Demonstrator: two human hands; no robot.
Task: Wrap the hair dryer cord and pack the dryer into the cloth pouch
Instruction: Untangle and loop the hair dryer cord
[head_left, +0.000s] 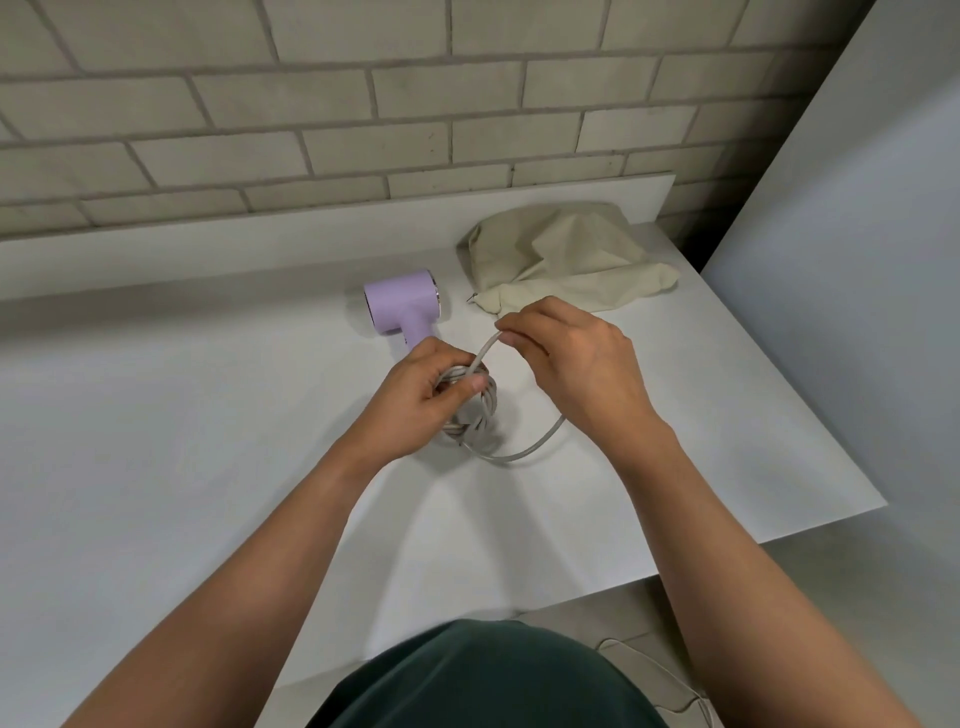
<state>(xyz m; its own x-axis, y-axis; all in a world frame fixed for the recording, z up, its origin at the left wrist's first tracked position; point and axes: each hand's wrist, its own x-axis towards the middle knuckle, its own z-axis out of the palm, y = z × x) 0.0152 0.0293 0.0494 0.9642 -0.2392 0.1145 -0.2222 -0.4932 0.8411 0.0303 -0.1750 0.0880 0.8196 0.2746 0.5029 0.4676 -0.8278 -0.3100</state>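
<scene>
Status: cord wrapping is in progress and, by the look of it, well advanced. Packing has not begun.

Position of parts
- The dryer lies on its side on the bench, handle pointing toward the person and running in under the left hand.
- The cord is mostly gathered into a tight coil of several turns at the handle end.
- The pouch lies crumpled on the bench, behind the right hand and to the right of the dryer, apart from it. Nothing shows inside it. Whether its mouth is open cannot be told.

Hands
- Left hand: fingers and thumb curled round the coil, holding the turns together.
- Right hand: thumb and forefinger pinch one strand that rises from the coil, with the other fingers loosely bent.

Done: the bulk of the cord is coiled.

Left to do
- One slack loop runs from the bottom of the coil across the bench and under the right wrist. It has to be taken up.
- The plug is not in view, so the exact length left over cannot be judged.
- The free end needs securing, probably with the pinched strand.
- The pouch must then be opened and the dryer put in with its coil.

Caution: releasing the left hand early would likely let the turns spring apart.
</scene>
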